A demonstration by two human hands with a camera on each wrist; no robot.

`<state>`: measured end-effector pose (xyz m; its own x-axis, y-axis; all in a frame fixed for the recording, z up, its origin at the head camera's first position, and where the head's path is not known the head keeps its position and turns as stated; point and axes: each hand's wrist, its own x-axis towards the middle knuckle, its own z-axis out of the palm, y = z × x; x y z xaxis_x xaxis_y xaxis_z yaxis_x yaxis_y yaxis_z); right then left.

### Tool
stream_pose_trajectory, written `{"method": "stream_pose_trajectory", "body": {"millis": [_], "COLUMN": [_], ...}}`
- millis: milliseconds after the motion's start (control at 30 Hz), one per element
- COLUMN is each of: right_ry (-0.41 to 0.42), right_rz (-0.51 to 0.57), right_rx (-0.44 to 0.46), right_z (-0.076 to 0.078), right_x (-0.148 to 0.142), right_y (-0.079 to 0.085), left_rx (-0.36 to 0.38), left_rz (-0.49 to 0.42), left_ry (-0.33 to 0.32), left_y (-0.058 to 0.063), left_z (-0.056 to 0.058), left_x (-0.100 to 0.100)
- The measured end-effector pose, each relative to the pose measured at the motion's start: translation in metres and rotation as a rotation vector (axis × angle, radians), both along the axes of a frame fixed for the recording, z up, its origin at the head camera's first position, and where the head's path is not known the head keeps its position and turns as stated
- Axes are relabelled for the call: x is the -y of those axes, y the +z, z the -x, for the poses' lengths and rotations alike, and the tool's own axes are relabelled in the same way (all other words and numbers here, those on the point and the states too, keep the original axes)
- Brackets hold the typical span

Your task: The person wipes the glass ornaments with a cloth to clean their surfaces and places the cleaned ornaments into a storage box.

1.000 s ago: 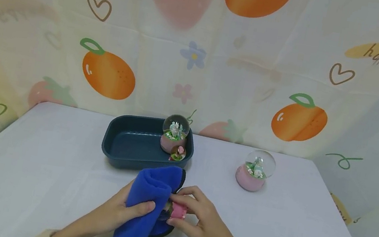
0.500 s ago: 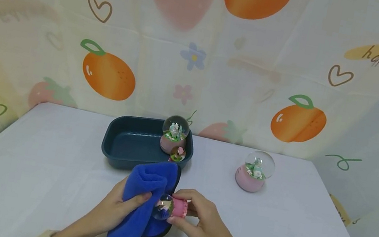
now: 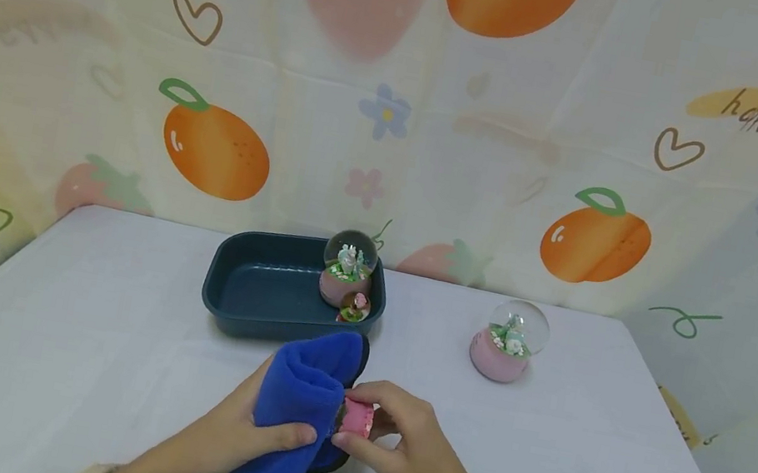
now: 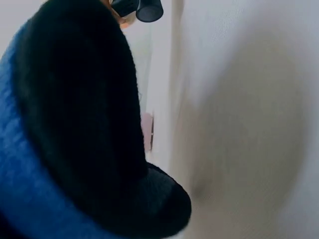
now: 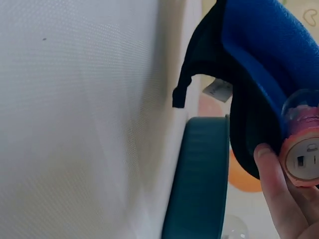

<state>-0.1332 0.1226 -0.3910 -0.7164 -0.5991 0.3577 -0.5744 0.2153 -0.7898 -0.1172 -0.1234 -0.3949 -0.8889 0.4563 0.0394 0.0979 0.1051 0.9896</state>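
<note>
My left hand (image 3: 268, 433) grips a folded blue cloth (image 3: 302, 392) with dark edging, thumb lying across its front. The cloth wraps over the glass end of a small snow globe (image 3: 358, 418), whose pink base sticks out to the right. Fingers and thumb of my right hand (image 3: 412, 437) pinch that base. In the right wrist view the round underside of the snow globe (image 5: 305, 157) faces the camera, and part of its clear dome shows against the blue cloth (image 5: 269, 45). The cloth's dark edge (image 4: 84, 109) fills much of the left wrist view.
A dark teal tray (image 3: 242, 322) stands behind the hands. In its right end sit a larger snow globe (image 3: 347, 269) with a pink base and a tiny globe (image 3: 355, 308). Another pink-based snow globe (image 3: 507, 344) stands on the white table (image 3: 579, 441) to the right.
Half a second ago the glass dome showed clear of the cloth; now the cloth covers it. The left hand and cloth have shifted right, while the right hand stays nearly in place.
</note>
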Motion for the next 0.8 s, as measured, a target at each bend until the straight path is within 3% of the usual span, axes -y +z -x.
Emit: {"method": "stream_pose_trajectory", "body": {"millis": [167, 400, 633, 700, 800], "right_ry": [-0.004, -0.016, -0.01, -0.009, -0.019], "right_rz": [-0.043, -0.046, -0.007, -0.008, -0.026], "right_rx": [-0.051, -0.082, -0.237, -0.247, -0.182], "right_z": [-0.0011, -0.0022, -0.0014, -0.0014, -0.002], "right_x": [0.0016, 0.0026, 0.0038, 0.0044, 0.005], "right_y": [-0.0001, 0.0004, -0.0027, -0.0032, -0.0031], "left_rx": [-0.001, -0.072, 0.041, 0.036, 0.005], "left_rz": [0.035, 0.052, 0.024, 0.014, 0.016], "left_ry": [0.042, 0.101, 0.003, -0.006, 0.015], "left_y": [0.0019, 0.0017, 0.0027, 0.0019, 0.0011], "left_z": [-0.0003, 0.0024, 0.0007, 0.0008, 0.0014], "left_x": [-0.0016, 0.0014, 0.001, 0.0007, 0.0005]}}
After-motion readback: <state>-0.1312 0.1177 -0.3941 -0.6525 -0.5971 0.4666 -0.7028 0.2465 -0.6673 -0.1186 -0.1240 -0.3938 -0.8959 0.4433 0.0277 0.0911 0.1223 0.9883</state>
